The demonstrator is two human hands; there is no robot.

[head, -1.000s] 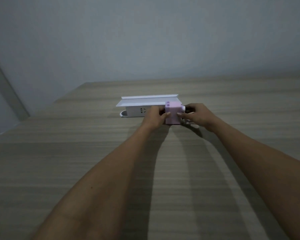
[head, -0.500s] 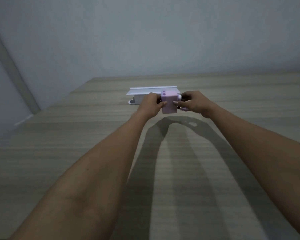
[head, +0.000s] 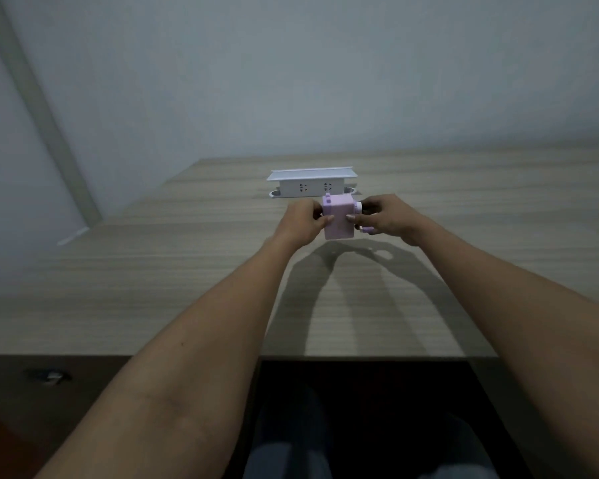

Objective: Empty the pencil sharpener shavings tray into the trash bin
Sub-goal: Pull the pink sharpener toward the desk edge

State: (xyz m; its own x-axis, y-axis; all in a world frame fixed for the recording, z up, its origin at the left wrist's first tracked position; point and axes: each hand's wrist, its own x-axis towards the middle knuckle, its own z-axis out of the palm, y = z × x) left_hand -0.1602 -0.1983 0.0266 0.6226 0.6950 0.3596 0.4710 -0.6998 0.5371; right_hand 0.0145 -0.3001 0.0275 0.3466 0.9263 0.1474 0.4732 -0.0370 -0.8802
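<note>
Lifted clear of counter [head: 187, 271] since earlier: pencil sharpener [head: 338, 217], clasped by left hand [head: 303, 219] and right hand [head: 386, 216]. Next, presumably: pulling shavings tray free.

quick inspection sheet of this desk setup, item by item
surface: wood-grain desk, bare apart from the items below
job's things: pink pencil sharpener held above the desk, its shadow below it; trash bin not in view; shavings tray cannot be told apart from the body
clutter: white pop-up socket box with open lid, at the back of the desk
grippers: left hand grips the sharpener's left side; right hand grips its right side by the crank end
cables: nothing seen
surroundings: plain grey wall; dark space under the desk front, person's legs dimly visible
</note>
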